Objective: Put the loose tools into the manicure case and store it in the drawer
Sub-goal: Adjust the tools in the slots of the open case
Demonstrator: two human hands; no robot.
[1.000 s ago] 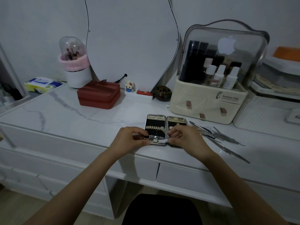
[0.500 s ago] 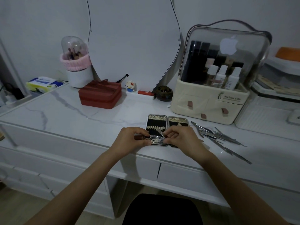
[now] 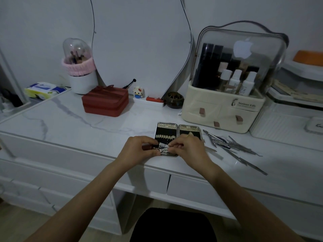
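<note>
The manicure case (image 3: 167,131) lies open flat on the white marble table, near its front edge, with a black lining and a row of elastic loops. My left hand (image 3: 139,150) and my right hand (image 3: 187,148) meet over the case's near end, both pinching a small shiny metal tool (image 3: 164,149) against the left half. A pile of loose metal tools (image 3: 232,145) lies on the table to the right of the case. Two closed white drawers (image 3: 194,188) sit below the table edge in front of me.
A cream cosmetics organiser (image 3: 225,105) with a clear lid stands right behind the case. A red zip box (image 3: 105,103), a brush holder (image 3: 79,67), a tissue pack (image 3: 42,89) and small trinkets line the back. A black stool (image 3: 172,226) is below.
My hands have stayed over the case's near end; the fingers have closed in a little tighter around the small tool. The view shifted slightly.
</note>
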